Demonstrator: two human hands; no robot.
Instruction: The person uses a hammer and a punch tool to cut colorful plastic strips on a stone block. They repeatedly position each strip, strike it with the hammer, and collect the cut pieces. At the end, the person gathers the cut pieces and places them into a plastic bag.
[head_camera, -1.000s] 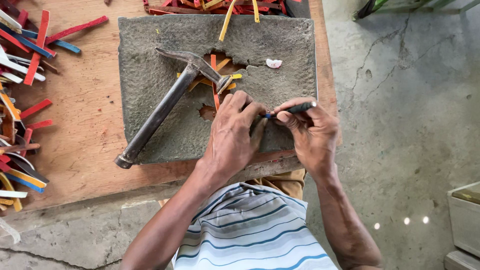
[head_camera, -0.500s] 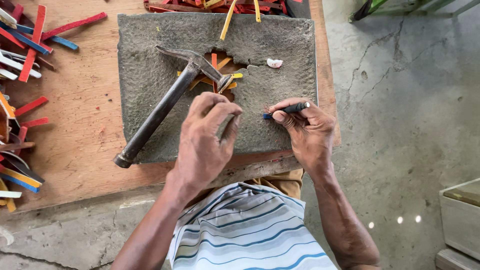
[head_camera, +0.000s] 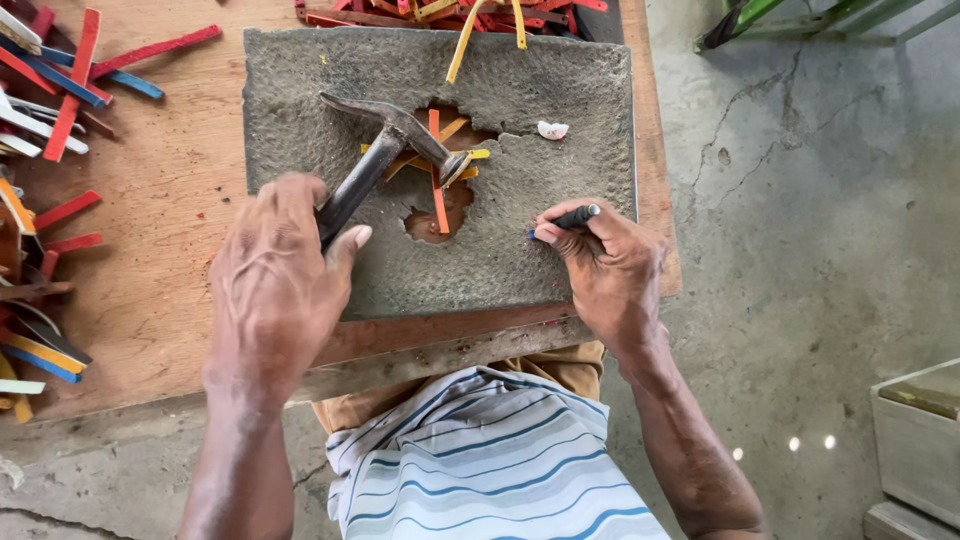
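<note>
We look down on a wooden bench (head_camera: 160, 290) standing on a cracked concrete floor (head_camera: 800, 250). On the bench lies a thick grey slab (head_camera: 540, 90), rough and pitted, worn through near its middle into a ragged hole (head_camera: 440, 215) that shows reddish wood below. Our striped shirt (head_camera: 480, 460) fills the lower middle of the view.

Our left hand (head_camera: 270, 290) lies over the handle of a claw hammer (head_camera: 385, 160), fingers (head_camera: 300, 200) wrapped down around the dark shaft and thumb pressed along its side, so the hand is clamped on the hammer. The hammer slants up and to the right from that grip; its steel head rests on the slab just above the hole, claw pointing left, face pointing right.

Our right hand (head_camera: 605, 265) rests on the slab's right part, near its lower edge. Its thumb and forefinger are pinched together on a short dark rod (head_camera: 572, 217), whose end pokes out to the upper right of the fingertips. The rod sits well apart from the hammer head, right of the hole.

Thin orange and yellow strips (head_camera: 438, 180) lie crossed in the hole under the hammer head. More coloured strips (head_camera: 60, 80), red, blue and yellow, litter the bench's left side. A small white chip (head_camera: 552, 129) lies on the slab right of the hammer head.
</note>
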